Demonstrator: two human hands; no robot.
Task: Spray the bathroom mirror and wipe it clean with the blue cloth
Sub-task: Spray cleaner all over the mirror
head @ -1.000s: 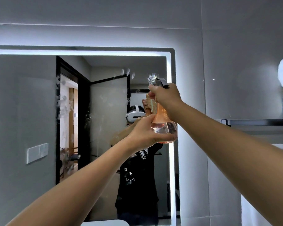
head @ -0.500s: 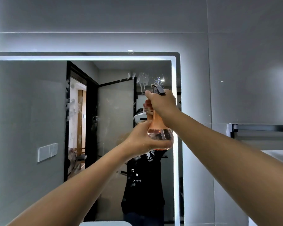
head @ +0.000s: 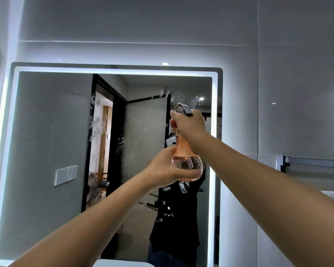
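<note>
A lit-edged bathroom mirror (head: 52, 132) fills the wall ahead, with droplets and foam smears near its top right and along the reflected door frame. I hold a clear orange spray bottle (head: 185, 160) up in front of the mirror's right side. My left hand (head: 162, 170) cups the round base from the left. My right hand (head: 190, 124) wraps the neck and grey trigger head. The nozzle points at the glass. The blue cloth is not in view.
Grey tiled wall surrounds the mirror. A dark metal shelf rail (head: 312, 163) juts from the wall at right, with something white below it. A white basin edge (head: 121, 264) shows at the bottom.
The view has shifted left and up, so the mirror sits lower and further right in frame. More droplets have appeared on the glass at the upper right. Both hands keep their hold.
</note>
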